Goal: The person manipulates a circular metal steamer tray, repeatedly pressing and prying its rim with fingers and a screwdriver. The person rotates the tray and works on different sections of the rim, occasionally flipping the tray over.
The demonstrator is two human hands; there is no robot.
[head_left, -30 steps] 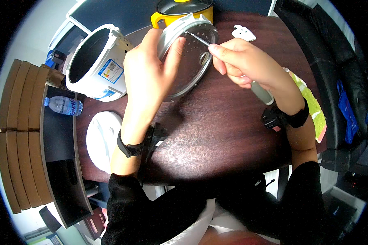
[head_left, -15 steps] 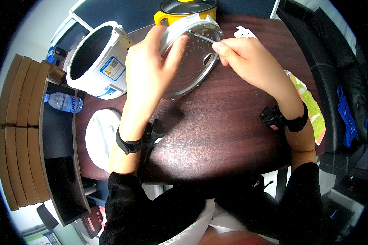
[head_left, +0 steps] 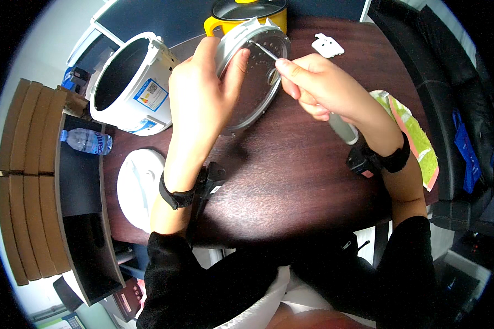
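My left hand (head_left: 203,90) grips the rim of a round cooker lid (head_left: 253,112), holding it tilted above the table. The lid has a shiny perforated metal face, a larger round hole and white plastic at its top edge. My right hand (head_left: 324,82) is closed around a tool (head_left: 266,51) with a thin metal shaft; a rounded grey end shows below the palm. The shaft's tip meets the lid face near its upper edge, close to my left thumb. Fingers hide the tool's middle.
A white cooker body (head_left: 158,90) stands open at left. A white round cover (head_left: 140,189) lies nearer me. A small white plastic piece (head_left: 327,46) sits at the back, beside a yellow pan (head_left: 247,24). A green packet (head_left: 417,131) lies at right; a water bottle (head_left: 88,141) is on the left shelf.
My right hand has shifted slightly left and down and turned, so the tool's grey end now shows below it. The lid has moved slightly left.
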